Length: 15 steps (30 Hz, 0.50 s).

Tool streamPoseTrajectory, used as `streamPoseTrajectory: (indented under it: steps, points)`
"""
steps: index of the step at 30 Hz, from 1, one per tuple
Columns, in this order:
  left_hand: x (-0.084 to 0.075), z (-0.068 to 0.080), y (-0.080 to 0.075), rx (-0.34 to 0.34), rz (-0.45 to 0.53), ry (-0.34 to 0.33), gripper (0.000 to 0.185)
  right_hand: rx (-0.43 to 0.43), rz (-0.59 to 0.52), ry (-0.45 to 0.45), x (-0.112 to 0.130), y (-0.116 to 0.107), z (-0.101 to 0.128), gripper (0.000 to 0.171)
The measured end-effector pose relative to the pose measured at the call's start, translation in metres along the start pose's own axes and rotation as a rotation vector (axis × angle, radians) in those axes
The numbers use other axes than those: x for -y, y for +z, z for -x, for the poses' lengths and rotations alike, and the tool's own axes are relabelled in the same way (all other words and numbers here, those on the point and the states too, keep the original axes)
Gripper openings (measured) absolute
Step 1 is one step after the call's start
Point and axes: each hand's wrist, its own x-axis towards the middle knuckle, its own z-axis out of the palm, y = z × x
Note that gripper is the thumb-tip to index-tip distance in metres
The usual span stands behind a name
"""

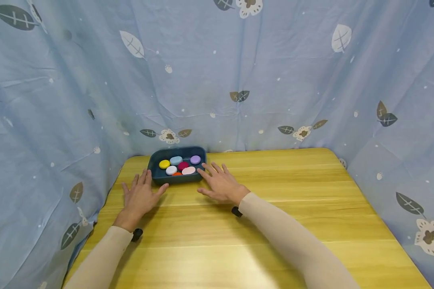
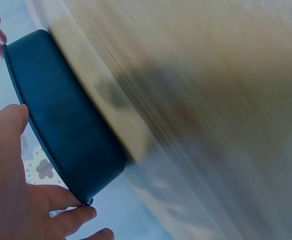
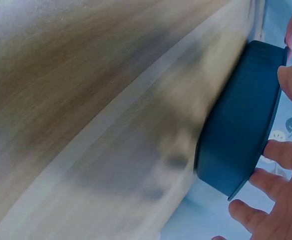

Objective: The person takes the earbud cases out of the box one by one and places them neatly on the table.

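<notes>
A: From the head camera, where is your dark blue rounded plastic tray [image 1: 155, 160]?

B: It sits at the far left corner of the yellow wooden table [image 1: 275, 208], close to the blue leaf-print curtain [image 1: 217, 72]. In it lie coloured oval pebbles: a yellow pebble [image 1: 164, 164], a light blue pebble [image 1: 176, 160], a purple pebble [image 1: 195, 159], a dark red pebble [image 1: 183, 165], a white pebble [image 1: 171, 170] and a pale pink pebble [image 1: 188, 170].

A: And your hands?

B: Your left hand [image 1: 139, 197] lies at the tray's near left corner, fingers spread and straight, grasping nothing. Your right hand [image 1: 220, 184] is at the near right corner, fingers likewise splayed, fingertips at the tray's edge. Whether they press on it you cannot tell here.

A: The left wrist camera?

B: Blurred. The tray's dark wall [image 2: 66, 120] stands on the tabletop [image 2: 210, 100], and your left hand [image 2: 16, 190] is just beside it, relaxed, thumb near the rim.

A: The right wrist camera?

B: Also blurred. The tray's wall [image 3: 240, 135] is right by your right hand [image 3: 280, 190], whose straight fingers reach to the rim without curling round it.
</notes>
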Motion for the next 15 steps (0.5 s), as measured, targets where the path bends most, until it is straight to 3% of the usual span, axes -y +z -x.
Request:
streamPoseTrajectory:
  steps: [7,15]
  points:
    - [-0.002,0.002,-0.001,-0.002,-0.019,0.015,0.11,0.005,0.012,0.002,-0.002,0.0,-0.001,0.079]
    - [-0.008,0.008,-0.002,0.009,-0.017,0.021,0.109,0.03,-0.07,-0.02,-0.004,-0.005,0.009,0.075]
